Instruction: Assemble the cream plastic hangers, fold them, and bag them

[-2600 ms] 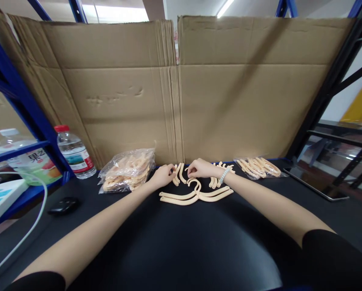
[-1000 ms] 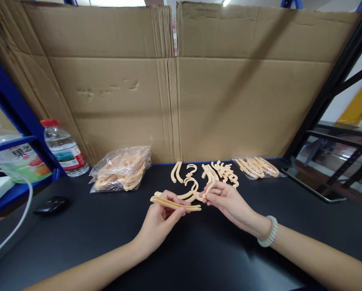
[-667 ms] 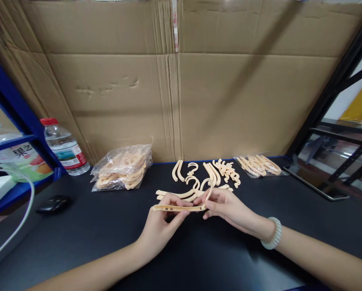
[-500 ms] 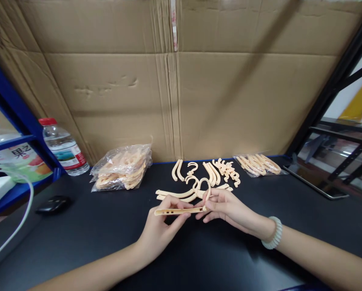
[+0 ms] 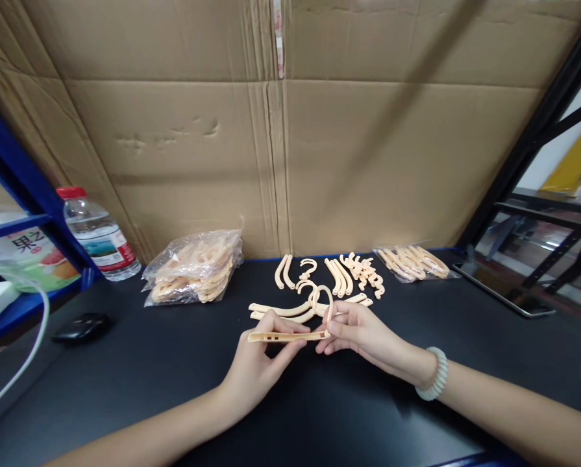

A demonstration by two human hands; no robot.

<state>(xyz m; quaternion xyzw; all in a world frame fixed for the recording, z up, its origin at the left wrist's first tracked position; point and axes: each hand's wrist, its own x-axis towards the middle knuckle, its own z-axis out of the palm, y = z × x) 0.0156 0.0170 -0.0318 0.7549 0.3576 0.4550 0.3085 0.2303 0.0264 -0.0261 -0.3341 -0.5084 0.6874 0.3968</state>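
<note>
Between the fingers of my left hand (image 5: 263, 357) is a cream plastic hanger arm (image 5: 280, 337), held level with its slotted edge towards me. My right hand (image 5: 363, 331) pinches a cream hanger hook (image 5: 328, 298) by its lower end, against the right end of that arm. Whether the two parts are joined cannot be made out. Just behind my hands lie hangers with hooks and paired arms (image 5: 278, 310), partly covered by my fingers. Farther back are loose arms (image 5: 337, 277), another pair of arms (image 5: 284, 272), loose hooks (image 5: 308, 266) and a heap of small curved pieces (image 5: 365, 271).
A clear bag of hanger parts (image 5: 193, 269) sits at the back left, a flatter bag (image 5: 414, 263) at the back right. A black mouse (image 5: 82, 328), a red-capped bottle (image 5: 100, 233) and a white cable (image 5: 39, 337) are left; a tablet (image 5: 504, 292) lies right. Cardboard (image 5: 197, 149) stands behind.
The hook in my right hand has shifted slightly left and sits closer against the arm's end. My left hand keeps its hold on the arm. The camera view has moved a little.
</note>
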